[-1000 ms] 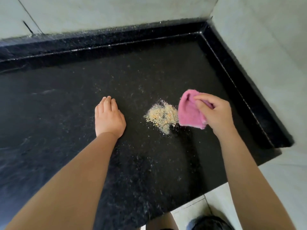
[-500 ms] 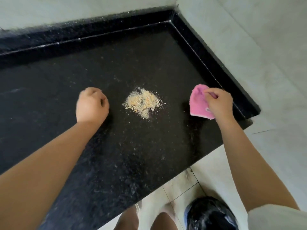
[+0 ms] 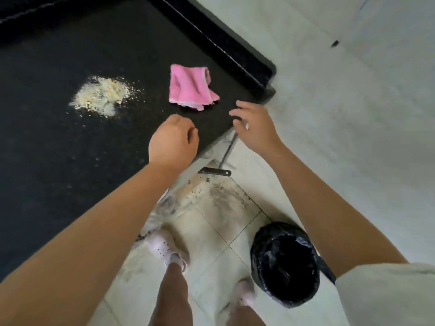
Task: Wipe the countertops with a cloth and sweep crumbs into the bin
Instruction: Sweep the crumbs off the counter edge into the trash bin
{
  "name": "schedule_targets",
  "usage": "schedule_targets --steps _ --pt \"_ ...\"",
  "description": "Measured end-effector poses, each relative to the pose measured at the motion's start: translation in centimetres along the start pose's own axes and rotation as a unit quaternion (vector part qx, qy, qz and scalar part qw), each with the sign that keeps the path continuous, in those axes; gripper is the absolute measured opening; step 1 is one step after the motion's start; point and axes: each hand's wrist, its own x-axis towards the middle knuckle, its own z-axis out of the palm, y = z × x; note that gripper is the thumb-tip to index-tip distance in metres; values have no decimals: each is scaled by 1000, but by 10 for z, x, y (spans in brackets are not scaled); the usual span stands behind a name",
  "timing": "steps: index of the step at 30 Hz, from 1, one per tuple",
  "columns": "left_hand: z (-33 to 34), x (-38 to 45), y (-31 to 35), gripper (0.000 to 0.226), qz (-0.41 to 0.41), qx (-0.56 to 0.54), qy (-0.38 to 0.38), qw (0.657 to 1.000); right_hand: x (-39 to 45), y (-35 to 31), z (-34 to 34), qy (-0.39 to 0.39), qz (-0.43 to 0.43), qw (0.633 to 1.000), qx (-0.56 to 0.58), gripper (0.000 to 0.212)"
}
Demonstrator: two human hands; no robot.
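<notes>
A pink cloth (image 3: pixel 191 87) lies crumpled on the black countertop (image 3: pixel 58 142), with no hand on it. A pale heap of crumbs (image 3: pixel 101 96) sits to its left. My right hand (image 3: pixel 255 127) hovers at the counter's front corner just below the cloth, fingers loosely spread and holding nothing. My left hand (image 3: pixel 174 143) is near the counter's front edge with its fingers curled into a fist; nothing shows in it. A bin lined with a black bag (image 3: pixel 284 263) stands on the floor under my right forearm.
A raised black rim (image 3: pixel 226 47) bounds the counter on the right, with a pale tiled wall (image 3: pixel 341 90) beyond. The floor tiles (image 3: pixel 219 208) below the counter edge are dirty. My legs and white shoes (image 3: pixel 164 250) stand beside the bin. A metal bracket (image 3: pixel 215 171) sits under the counter corner.
My right hand has let go of the pink cloth, which now lies on the counter. Both hands have drawn back toward the front edge. The view has swung down and right, showing floor and bin.
</notes>
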Motion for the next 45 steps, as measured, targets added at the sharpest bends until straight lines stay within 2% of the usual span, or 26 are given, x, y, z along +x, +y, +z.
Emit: schedule_targets --steps 2,4,8,12,15,19,23,26,30,33,35,39,45 --pt "30 -21 36 22 27 10 -28 999 -52 32 -7 5 -7 1000 11 24" --pt "61 -43 69 26 31 67 -96 993 -98 67 -9 1 4 1000 15 27" --pt "122 -86 119 31 24 168 -230 958 -174 128 -19 -29 108 993 32 28" --pt "176 -123 145 35 16 215 -321 922 -235 176 -14 -64 202 975 65 28" --pt "224 -145 151 36 -15 216 -375 902 -278 219 3 -53 262 959 93 28" --pt "285 -171 132 37 -62 199 -421 883 -338 278 54 -101 400 908 72 32" --pt "352 -205 90 36 -100 193 -473 854 -399 335 120 -164 534 828 42 38" --pt "406 -229 61 39 -93 182 -511 835 -433 366 165 -190 570 799 -27 46" --pt "476 -251 37 40 -143 118 -519 835 -465 403 211 -132 657 741 -43 59" --pt "508 -260 27 40 -193 45 -528 826 -477 415 232 -49 738 672 29 54" --pt "522 -263 22 37 -233 -13 -532 814 -479 417 240 -20 772 634 54 46" --pt "514 -255 19 32 -275 -23 -491 827 -477 404 241 -32 766 638 70 40" --pt "437 -214 16 32 -276 24 -443 853 -438 353 219 -69 717 683 126 34"
